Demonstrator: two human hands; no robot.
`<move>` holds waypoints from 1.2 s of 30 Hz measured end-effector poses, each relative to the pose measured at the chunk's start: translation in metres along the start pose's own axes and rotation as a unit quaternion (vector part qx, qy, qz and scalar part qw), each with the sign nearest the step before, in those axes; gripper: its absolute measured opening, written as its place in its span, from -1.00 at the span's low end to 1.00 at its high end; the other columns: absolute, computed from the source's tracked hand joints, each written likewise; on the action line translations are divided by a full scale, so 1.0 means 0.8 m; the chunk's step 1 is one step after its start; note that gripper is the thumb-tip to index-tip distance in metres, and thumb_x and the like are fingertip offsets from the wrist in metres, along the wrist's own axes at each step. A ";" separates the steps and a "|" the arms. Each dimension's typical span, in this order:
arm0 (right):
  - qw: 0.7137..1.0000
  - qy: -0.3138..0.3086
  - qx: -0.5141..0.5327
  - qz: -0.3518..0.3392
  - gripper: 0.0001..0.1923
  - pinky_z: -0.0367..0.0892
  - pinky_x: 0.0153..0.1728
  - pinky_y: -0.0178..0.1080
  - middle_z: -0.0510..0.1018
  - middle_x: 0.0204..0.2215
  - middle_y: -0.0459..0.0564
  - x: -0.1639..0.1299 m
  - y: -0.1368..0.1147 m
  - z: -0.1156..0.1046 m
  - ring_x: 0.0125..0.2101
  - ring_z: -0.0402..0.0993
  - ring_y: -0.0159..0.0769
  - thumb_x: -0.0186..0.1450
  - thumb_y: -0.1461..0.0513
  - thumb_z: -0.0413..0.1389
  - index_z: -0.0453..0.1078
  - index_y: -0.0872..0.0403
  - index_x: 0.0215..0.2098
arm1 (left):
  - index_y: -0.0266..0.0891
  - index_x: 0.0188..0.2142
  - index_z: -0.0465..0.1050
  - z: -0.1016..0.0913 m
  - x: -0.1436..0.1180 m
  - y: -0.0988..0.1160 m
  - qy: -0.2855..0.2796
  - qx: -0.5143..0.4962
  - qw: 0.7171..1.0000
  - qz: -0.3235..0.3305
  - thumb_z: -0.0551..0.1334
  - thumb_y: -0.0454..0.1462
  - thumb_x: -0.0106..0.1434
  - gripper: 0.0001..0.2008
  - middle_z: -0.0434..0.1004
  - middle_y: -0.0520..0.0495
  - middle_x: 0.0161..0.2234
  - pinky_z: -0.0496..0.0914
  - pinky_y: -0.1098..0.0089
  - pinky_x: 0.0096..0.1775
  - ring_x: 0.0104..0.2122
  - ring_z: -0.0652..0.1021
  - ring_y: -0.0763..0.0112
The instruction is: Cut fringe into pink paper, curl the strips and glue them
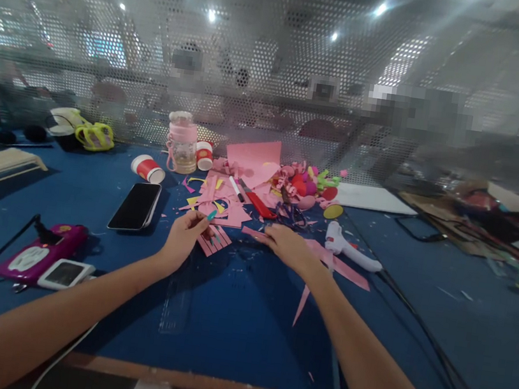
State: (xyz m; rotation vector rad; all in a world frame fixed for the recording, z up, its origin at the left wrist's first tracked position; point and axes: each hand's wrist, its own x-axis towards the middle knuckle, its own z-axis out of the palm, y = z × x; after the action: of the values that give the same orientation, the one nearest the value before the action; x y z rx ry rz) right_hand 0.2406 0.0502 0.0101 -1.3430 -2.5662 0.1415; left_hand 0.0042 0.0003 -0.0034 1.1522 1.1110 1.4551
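My left hand (184, 239) pinches a small pink paper piece (220, 242) crossed by several stripes. My right hand (288, 248) has its fingers closed on a narrow pink paper strip (254, 234), a short gap away from the striped piece. Longer pink paper strips (349, 273) lie beside and partly behind my right forearm, close to a white glue gun (353, 249). Just beyond both hands is a heap of pink paper scraps (222, 183), with a red-handled cutter (260, 205) and a white pen (236, 188) on top.
A clear ruler (175, 305) lies before my left hand. To the left are a black phone (136, 206), a purple case (46, 253) and a paper cup (148, 169). A bottle (182, 145) stands behind. A black cable (418, 333) crosses the right side.
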 end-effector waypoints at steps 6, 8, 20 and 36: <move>0.993 0.055 0.102 0.006 -0.60 0.10 -0.53 -0.39 0.29 -0.65 -0.13 0.002 -0.023 -0.005 -0.60 0.25 -0.45 0.32 0.10 -0.23 0.17 0.11 -0.58 | -0.27 -0.41 0.33 -0.005 -0.002 0.002 0.023 0.118 0.993 0.002 0.19 -0.15 0.06 -0.79 0.28 0.15 -0.72 0.17 0.54 -0.62 -0.73 0.28 0.58; 0.976 0.081 0.202 0.004 -0.60 0.08 -0.57 -0.41 0.23 -0.69 -0.17 -0.001 -0.039 -0.008 -0.64 0.20 -0.48 0.30 0.06 -0.18 0.14 0.10 -0.60 | -0.24 -0.31 0.38 -0.005 -0.005 0.005 0.046 0.177 0.982 0.040 0.21 -0.17 0.06 -0.77 0.14 0.21 -0.76 0.07 0.56 -0.65 -0.74 0.19 0.61; 0.911 -0.036 0.411 -0.008 -0.69 0.08 -0.61 -0.39 0.30 -0.69 -0.18 -0.011 -0.091 0.007 -0.68 0.21 -0.48 0.15 0.06 0.07 0.22 0.11 -0.57 | -0.31 -0.50 0.42 0.006 -0.010 0.010 -0.047 -0.005 0.998 -0.037 0.28 -0.12 -0.05 -0.74 0.40 0.07 -0.63 0.38 0.49 -0.58 -0.67 0.42 0.54; 0.853 -0.041 0.519 0.040 -0.65 0.24 -0.62 -0.40 0.43 -0.66 -0.09 -0.007 -0.090 0.014 -0.67 0.34 -0.47 0.17 0.02 0.01 0.31 0.14 -0.54 | -0.33 -0.39 0.43 0.005 -0.010 0.012 -0.023 -0.026 0.999 -0.032 0.32 -0.18 -0.07 -0.71 0.51 0.02 -0.58 0.44 0.49 -0.54 -0.62 0.52 0.47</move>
State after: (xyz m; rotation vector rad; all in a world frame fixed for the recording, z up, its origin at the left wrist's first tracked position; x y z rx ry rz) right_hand 0.1839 0.0046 0.0127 -0.9621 -1.8829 1.3803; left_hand 0.0078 -0.0082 0.0054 1.0990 1.0644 1.3939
